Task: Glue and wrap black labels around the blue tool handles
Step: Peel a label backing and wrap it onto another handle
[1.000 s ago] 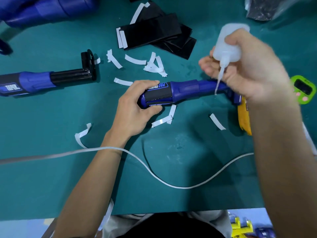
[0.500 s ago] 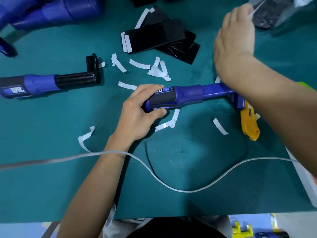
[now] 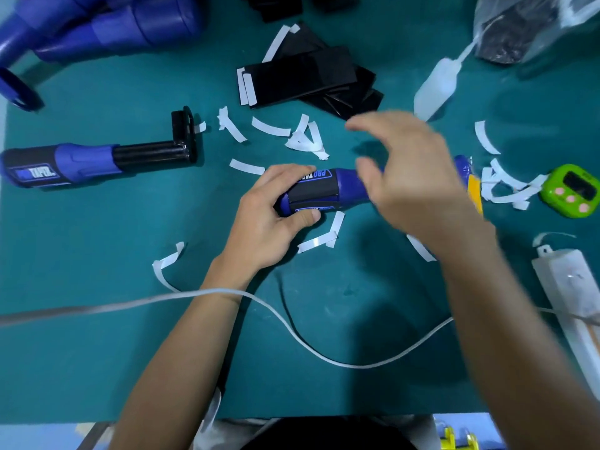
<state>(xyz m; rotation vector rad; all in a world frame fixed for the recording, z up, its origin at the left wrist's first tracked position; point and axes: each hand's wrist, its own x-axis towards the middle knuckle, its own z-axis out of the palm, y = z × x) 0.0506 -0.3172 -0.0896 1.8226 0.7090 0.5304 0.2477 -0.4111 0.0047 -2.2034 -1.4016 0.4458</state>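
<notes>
A blue tool handle (image 3: 344, 188) with a black grip band lies across the middle of the green mat. My left hand (image 3: 272, 216) grips its left end, thumb under and fingers over. My right hand (image 3: 409, 177) hovers blurred above the handle's right half, fingers loosely spread and holding nothing. A white glue bottle (image 3: 436, 87) lies on its side at the upper right. A stack of black labels (image 3: 302, 79) with white backing strips sits behind the handle. A second tool with a blue handle (image 3: 84, 160) lies at the left.
Peeled white backing strips (image 3: 269, 128) litter the mat. A green timer (image 3: 573, 194) and a white power strip (image 3: 571, 287) sit at the right; a white cable (image 3: 308, 349) loops near me. More blue parts (image 3: 107, 24) are piled at the top left, a plastic bag (image 3: 526, 27) at the top right.
My right hand set the glue bottle down at the upper right and came back empty over the handle. My left hand kept its grip on the handle's left end.
</notes>
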